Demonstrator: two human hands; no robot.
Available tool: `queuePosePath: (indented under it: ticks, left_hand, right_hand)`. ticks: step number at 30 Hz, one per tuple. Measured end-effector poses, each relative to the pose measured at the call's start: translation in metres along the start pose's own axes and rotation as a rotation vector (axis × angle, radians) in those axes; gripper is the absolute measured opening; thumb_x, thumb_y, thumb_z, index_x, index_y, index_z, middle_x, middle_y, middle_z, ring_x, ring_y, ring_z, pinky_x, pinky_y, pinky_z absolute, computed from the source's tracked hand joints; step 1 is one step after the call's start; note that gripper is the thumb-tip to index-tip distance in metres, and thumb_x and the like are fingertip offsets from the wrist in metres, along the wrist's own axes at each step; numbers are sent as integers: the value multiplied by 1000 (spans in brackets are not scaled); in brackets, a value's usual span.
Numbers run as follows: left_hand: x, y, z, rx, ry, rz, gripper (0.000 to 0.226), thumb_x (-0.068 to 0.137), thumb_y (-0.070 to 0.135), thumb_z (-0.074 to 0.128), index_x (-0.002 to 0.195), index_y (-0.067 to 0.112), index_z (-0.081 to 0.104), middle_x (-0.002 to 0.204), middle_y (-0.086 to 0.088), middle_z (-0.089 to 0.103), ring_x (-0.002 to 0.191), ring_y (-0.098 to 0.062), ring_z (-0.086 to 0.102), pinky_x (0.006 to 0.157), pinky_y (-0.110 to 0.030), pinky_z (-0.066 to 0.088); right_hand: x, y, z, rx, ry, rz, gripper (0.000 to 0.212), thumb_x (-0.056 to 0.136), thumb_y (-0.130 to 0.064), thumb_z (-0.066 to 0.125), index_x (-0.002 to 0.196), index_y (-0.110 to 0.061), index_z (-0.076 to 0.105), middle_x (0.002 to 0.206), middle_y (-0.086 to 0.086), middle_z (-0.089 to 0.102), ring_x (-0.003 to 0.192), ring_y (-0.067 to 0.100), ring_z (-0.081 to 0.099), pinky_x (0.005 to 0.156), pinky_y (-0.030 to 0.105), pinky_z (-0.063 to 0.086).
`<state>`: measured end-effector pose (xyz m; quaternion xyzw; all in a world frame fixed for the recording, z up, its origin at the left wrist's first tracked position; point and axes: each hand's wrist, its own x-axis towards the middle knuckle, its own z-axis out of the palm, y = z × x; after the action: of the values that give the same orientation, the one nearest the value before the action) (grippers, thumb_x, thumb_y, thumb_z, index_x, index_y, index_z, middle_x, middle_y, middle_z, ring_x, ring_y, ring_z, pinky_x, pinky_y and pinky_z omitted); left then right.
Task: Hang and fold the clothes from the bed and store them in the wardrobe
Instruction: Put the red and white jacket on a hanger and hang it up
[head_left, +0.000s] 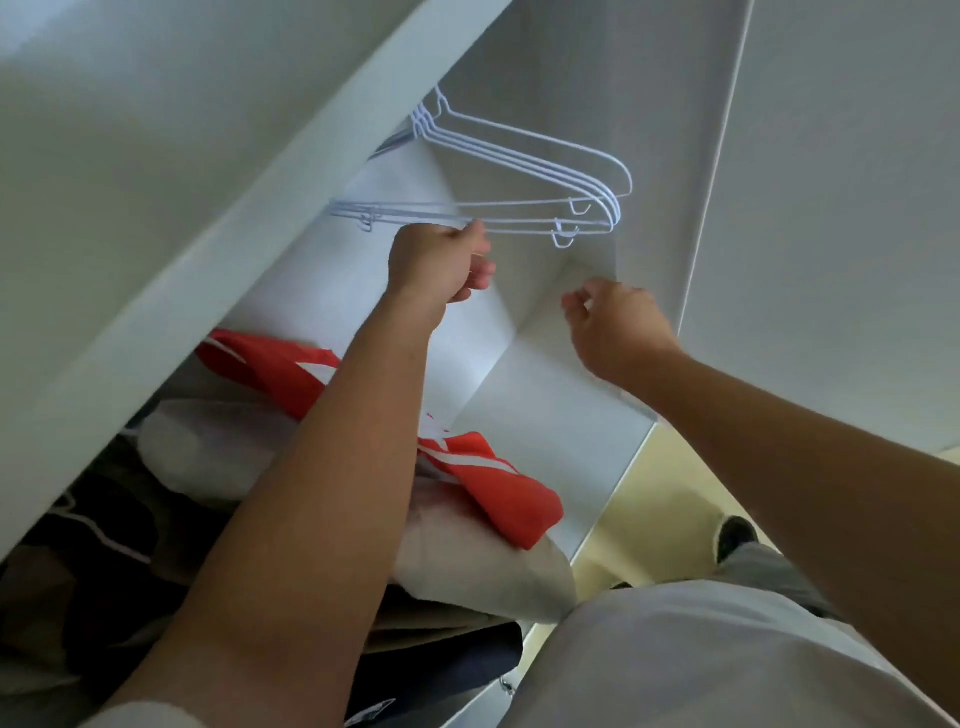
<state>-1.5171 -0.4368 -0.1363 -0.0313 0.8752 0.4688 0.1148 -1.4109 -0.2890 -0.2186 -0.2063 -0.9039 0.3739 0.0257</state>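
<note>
Several white wire hangers (524, 171) hang empty on the rail inside the white wardrobe (540, 410). My left hand (439, 262) reaches up into the wardrobe and pinches the bottom bar of the nearest hanger between thumb and fingers. My right hand (618, 327) hovers lower right of the hangers, fingers loosely curled, holding nothing. Below my left arm lies a red garment with white stripes (498, 478) on a heap of clothes (208, 452) in the wardrobe's lower part.
The wardrobe door (831, 208) stands open on the right, close to my right hand. Dark and beige clothes (104, 587) fill the lower left. A pale yellow floor (670, 499) and my foot (735, 535) show at the lower right.
</note>
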Motion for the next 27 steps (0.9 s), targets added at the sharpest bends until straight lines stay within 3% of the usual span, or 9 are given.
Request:
queuePosePath:
  ticks: [3, 6, 10, 12, 15, 19, 22, 25, 27]
  left_hand:
    - [32, 7, 30, -188, 58, -44, 26, 96, 25, 61, 78, 8, 69, 71, -8, 75, 57, -20, 69, 52, -24, 51]
    - [61, 14, 44, -294, 128, -83, 26, 97, 19, 56, 76, 6, 64, 77, -11, 74, 66, -24, 72, 64, -31, 60]
    - [88, 26, 42, -545, 137, -188, 30, 105, 13, 40, 98, -10, 58, 102, -20, 67, 92, -31, 71, 89, -37, 58]
    - [93, 34, 41, -684, 151, -217, 33, 107, 15, 37, 114, -12, 54, 105, -20, 64, 89, -28, 69, 98, -42, 55]
    - [101, 44, 42, -558, 228, -156, 27, 105, 25, 49, 97, 1, 58, 94, -12, 69, 79, -20, 71, 85, -32, 61]
    - [110, 48, 39, -573, 312, -120, 21, 96, 14, 61, 100, -7, 65, 104, -21, 72, 85, -30, 76, 77, -33, 63]
    - [115, 50, 41, -551, 326, -127, 28, 97, 23, 65, 108, -2, 68, 108, -16, 73, 90, -26, 76, 81, -32, 62]
    - [115, 55, 44, -565, 337, -133, 21, 98, 23, 65, 94, 3, 67, 99, -13, 75, 94, -24, 75, 86, -32, 61]
    - [115, 58, 47, -594, 346, -108, 18, 99, 17, 64, 90, 2, 64, 97, -16, 73, 96, -27, 75, 85, -32, 61]
  right_hand:
    - [21, 14, -12, 36, 26, 47, 34, 102, -39, 45, 104, -13, 67, 99, 14, 70, 90, 37, 63, 80, 38, 54]
    - [46, 22, -19, 89, 34, 76, 30, 102, -35, 48, 105, -11, 67, 96, 13, 71, 84, 33, 63, 74, 34, 52]
    - [84, 23, -27, 213, 18, 165, 28, 101, -31, 48, 109, -10, 66, 96, 14, 70, 90, 35, 66, 74, 32, 52]
    - [102, 23, -27, 350, -30, 275, 30, 99, -31, 51, 111, -9, 67, 99, 15, 72, 92, 35, 69, 79, 36, 58]
    - [123, 17, -21, 592, -84, 402, 36, 96, -36, 55, 113, -7, 67, 103, 17, 72, 94, 36, 71, 85, 47, 60]
    - [136, 9, -15, 780, -103, 510, 34, 96, -46, 53, 98, -12, 59, 85, 7, 68, 86, 32, 74, 79, 52, 62]
    - [142, 10, -15, 791, -97, 540, 40, 96, -52, 48, 97, -14, 58, 87, 7, 67, 80, 29, 73, 78, 52, 62]
    - [146, 11, -17, 864, -89, 606, 46, 96, -56, 44, 115, -16, 57, 94, 5, 63, 81, 28, 73, 79, 50, 62]
    - [149, 12, -16, 914, -82, 627, 47, 98, -57, 43, 111, -14, 56, 94, 4, 61, 84, 29, 73, 79, 47, 63]
